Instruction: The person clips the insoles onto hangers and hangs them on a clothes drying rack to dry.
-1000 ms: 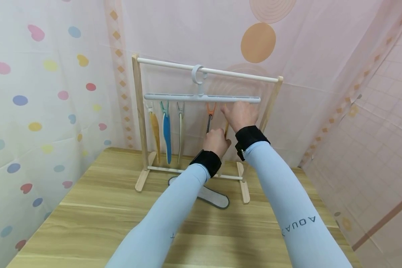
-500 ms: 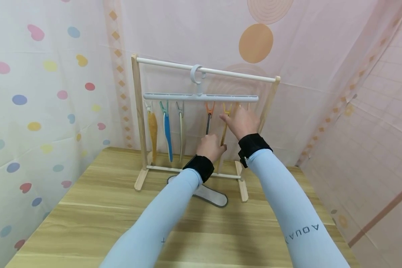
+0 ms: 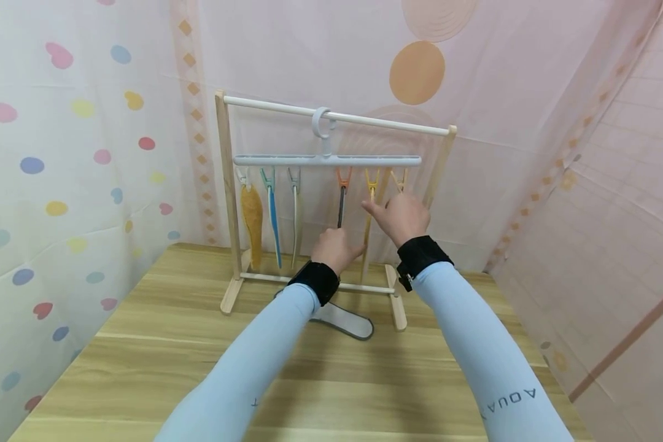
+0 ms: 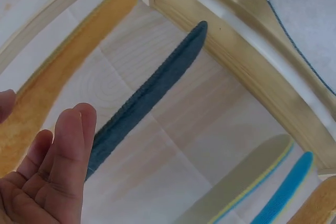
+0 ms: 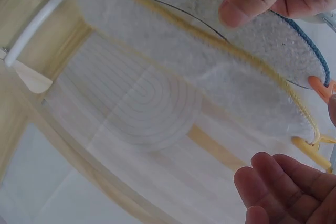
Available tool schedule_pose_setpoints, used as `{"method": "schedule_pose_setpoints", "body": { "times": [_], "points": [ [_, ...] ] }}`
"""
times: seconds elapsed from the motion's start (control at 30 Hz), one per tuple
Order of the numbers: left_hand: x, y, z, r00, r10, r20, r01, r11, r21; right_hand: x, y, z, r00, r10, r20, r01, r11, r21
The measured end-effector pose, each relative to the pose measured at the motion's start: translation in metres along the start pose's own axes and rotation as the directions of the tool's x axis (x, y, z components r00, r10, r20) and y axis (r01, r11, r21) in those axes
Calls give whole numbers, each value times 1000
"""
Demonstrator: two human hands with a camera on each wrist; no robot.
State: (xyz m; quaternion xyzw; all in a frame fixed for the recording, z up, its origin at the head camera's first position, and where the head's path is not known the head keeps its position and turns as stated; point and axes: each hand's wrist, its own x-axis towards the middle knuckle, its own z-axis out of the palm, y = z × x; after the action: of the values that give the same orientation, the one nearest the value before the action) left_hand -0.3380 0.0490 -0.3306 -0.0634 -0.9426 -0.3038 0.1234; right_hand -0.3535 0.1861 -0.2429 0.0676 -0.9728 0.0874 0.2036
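A yellow-edged insole hangs from a yellow clip on the grey hanger. My right hand is just right of that clip, fingers loosely bent and holding nothing. To its left, a dark blue insole hangs from an orange clip. Lower down, my left hand overlaps the dark insole in the head view, its fingers relaxed with nothing gripped. Another light yellow clip sits at the hanger's right end, above my right hand, with no insole in it.
An orange insole, a blue one and a pale one hang at the left. A wooden rack with a white top rod bears the hanger. One grey insole lies on the wooden table.
Both hands have let go of the yellow insole and its clip and moved apart. My right hand dropped lower, my left went down and left. The insole hangs by itself from its clip.
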Motion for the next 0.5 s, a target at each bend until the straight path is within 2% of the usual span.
{"method": "schedule_pose_setpoints", "body": {
  "times": [0.2, 0.5],
  "points": [
    [-7, -7, -5, 999, 10, 37, -10, 1000, 2, -11, 7, 4, 1000, -24, -9, 25, 998, 52],
    [-12, -21, -11, 996, 56, 68, -60, 997, 50, -27, 17, 10, 1000, 3, 17, -4, 999, 51]
  ]
}}
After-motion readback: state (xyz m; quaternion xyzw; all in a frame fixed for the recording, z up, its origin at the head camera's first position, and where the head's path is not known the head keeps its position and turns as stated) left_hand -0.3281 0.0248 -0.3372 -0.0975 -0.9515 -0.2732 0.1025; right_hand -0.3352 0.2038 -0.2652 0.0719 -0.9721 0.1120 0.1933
